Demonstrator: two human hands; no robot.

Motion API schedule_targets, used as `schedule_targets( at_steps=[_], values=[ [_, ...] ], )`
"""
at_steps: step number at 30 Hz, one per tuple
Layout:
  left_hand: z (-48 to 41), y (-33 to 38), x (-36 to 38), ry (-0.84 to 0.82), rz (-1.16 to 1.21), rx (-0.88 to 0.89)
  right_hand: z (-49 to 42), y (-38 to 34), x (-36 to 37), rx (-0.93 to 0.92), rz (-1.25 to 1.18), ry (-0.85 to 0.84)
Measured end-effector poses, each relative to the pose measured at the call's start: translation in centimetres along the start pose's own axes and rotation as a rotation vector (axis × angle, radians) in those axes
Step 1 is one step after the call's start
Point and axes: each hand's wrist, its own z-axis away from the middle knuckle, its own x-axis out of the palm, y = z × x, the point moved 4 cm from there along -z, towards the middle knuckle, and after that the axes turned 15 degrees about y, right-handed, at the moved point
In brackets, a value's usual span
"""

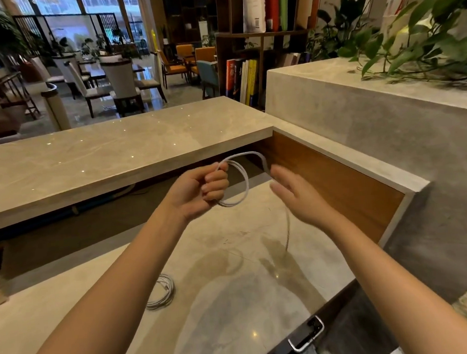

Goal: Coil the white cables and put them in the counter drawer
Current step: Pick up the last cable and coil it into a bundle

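Note:
My left hand [204, 188] grips a few loops of a white cable [243, 176] above the lower counter [232, 259]. The cable arcs over to my right hand [297, 197], whose fingers are fairly straight, and the loose end trails down from it, blurred, toward the countertop. Whether the right hand pinches the cable I cannot tell. A second white cable [163, 292] lies coiled on the counter below my left forearm. At the bottom right the drawer's dark front with a metal handle [307, 337] shows.
A raised marble ledge [115, 157] runs across behind my hands, with a wooden panel [338, 186] and a concrete wall on the right. Leafy plants hang over the top right. Beyond are a bookshelf, chairs and tables.

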Motion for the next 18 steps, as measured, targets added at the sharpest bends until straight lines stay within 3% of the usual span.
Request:
schedule_targets(
  at_steps=[3,7,9,13,15,18],
  values=[
    [-0.1,-1.1,1.1,-0.131,0.017,-0.08,-2.5,-4.3,-0.4,0.007,-0.127,-0.002],
    [0.2,-0.9,1.5,-0.162,-0.035,-0.087,-3.6,-5.7,-1.6,-0.131,0.218,0.13],
    [0.4,-0.6,1.3,-0.13,-0.071,-0.067,-3.4,-5.9,-1.6,-0.155,0.147,-0.01],
    [0.2,-0.4,1.0,-0.013,-0.198,-0.011,-2.2,-5.7,-1.2,-0.018,-0.185,-0.288],
    [0.2,-0.1,1.1,0.071,-0.36,0.054,-2.2,-5.1,-0.9,0.048,-0.279,-0.259],
    [0.1,0.7,1.2,0.343,-0.897,0.255,-2.4,-4.1,-0.5,0.126,-0.276,-0.186]
  ],
)
